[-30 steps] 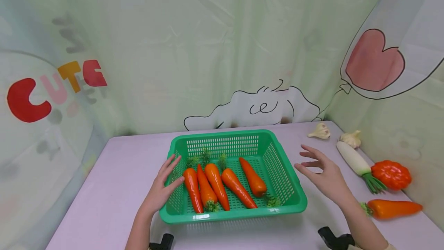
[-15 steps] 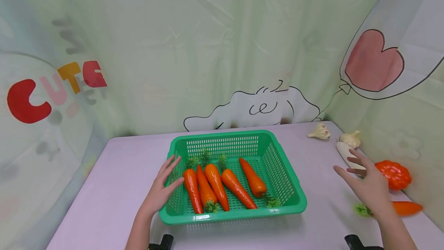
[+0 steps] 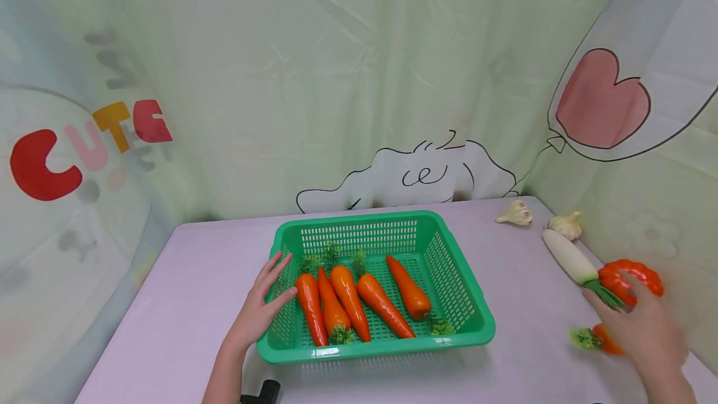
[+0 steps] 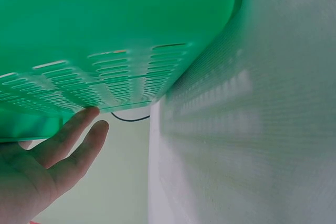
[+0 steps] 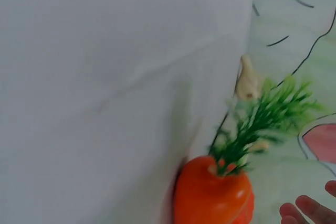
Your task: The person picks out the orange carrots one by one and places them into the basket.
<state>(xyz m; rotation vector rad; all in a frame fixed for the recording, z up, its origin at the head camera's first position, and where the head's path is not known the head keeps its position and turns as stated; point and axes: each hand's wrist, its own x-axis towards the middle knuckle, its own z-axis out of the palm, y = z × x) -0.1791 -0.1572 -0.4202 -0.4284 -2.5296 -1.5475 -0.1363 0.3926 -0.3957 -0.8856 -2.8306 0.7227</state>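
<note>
A green plastic basket [image 3: 376, 349] holds several orange carrots [image 3: 346, 298] with leafy tops. My left hand [image 3: 260, 310] is at the basket's left rim, fingers extended; in the left wrist view its fingertips lie by the slotted outer wall. At the right, my right hand [image 3: 650, 329] reaches over a loose carrot [image 3: 607, 340] and covers most of it. The right wrist view shows that carrot [image 5: 210, 192] close up, with the fingers [image 5: 315, 211] apart from it at the corner. No thing is seen between those fingers.
Beyond the right hand lie a red ridged pumpkin-like vegetable [image 3: 617, 273] and a white radish [image 3: 569, 257] with green stalks. Two garlic bulbs, one a garlic bulb [image 3: 516, 212] farther left, lie at the back right. A printed curtain [image 3: 252, 111] borders the table [image 3: 207, 279].
My right hand has moved right and towards me, from beside the basket to above the loose carrot. The left hand and the basket have stayed in place.
</note>
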